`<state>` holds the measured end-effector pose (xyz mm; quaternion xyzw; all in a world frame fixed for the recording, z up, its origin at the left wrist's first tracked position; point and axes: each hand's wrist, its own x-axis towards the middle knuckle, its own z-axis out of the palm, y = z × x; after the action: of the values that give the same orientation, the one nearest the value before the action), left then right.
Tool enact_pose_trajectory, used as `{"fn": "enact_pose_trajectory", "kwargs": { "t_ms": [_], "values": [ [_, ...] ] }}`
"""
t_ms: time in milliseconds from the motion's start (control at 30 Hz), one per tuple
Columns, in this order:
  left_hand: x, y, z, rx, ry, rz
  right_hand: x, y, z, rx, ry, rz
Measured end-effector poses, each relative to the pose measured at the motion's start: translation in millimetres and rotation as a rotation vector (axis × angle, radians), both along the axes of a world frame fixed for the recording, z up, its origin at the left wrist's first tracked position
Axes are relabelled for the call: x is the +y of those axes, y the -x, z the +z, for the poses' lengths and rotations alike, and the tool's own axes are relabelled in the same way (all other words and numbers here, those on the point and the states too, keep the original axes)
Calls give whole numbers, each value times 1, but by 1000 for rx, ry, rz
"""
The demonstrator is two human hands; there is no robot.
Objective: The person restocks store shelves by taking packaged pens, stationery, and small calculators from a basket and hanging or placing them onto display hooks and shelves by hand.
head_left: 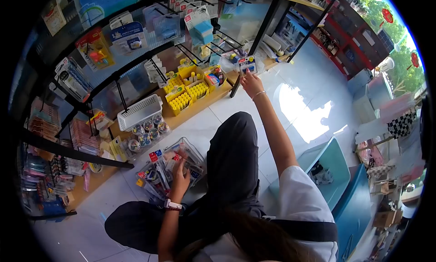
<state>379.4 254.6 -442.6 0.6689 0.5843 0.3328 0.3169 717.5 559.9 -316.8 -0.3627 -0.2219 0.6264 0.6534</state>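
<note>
At the end of my stretched-out right arm, my right hand (251, 85) grips a small carded pack (248, 65) with a dark and white front and something blue in it. The pack is close to the lower hooks and the end of the shelf. Low down, my left hand (180, 179) rests over a clear tray (197, 155) filled with packaged goods (156, 169), its fingers stretched toward them and apart. Whether those fingers touch a pack is hard to make out. A watch (172, 205) is on the left wrist.
Yellow boxes of glue sticks (180, 103), a white basket (141, 113) and clear round tubs (148, 130) stand on the low wooden shelf. Carded goods (95, 48) hang from hooks above. A teal bin (338, 160) with its blue lid (356, 207) is at my right.
</note>
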Motion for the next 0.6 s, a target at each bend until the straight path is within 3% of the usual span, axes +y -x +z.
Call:
{"fn": "enact_pose_trajectory", "kwargs": {
  "t_ms": [133,267,600],
  "values": [
    [-23,6,-30,378,-39,30,76,-27,-53,94,163,37],
    [-36,1,-36,506,25,54,137,-27,-80,128,305,-48],
    [-50,10,-52,499,56,106,208,-21,-92,108,385,-168]
  ]
}}
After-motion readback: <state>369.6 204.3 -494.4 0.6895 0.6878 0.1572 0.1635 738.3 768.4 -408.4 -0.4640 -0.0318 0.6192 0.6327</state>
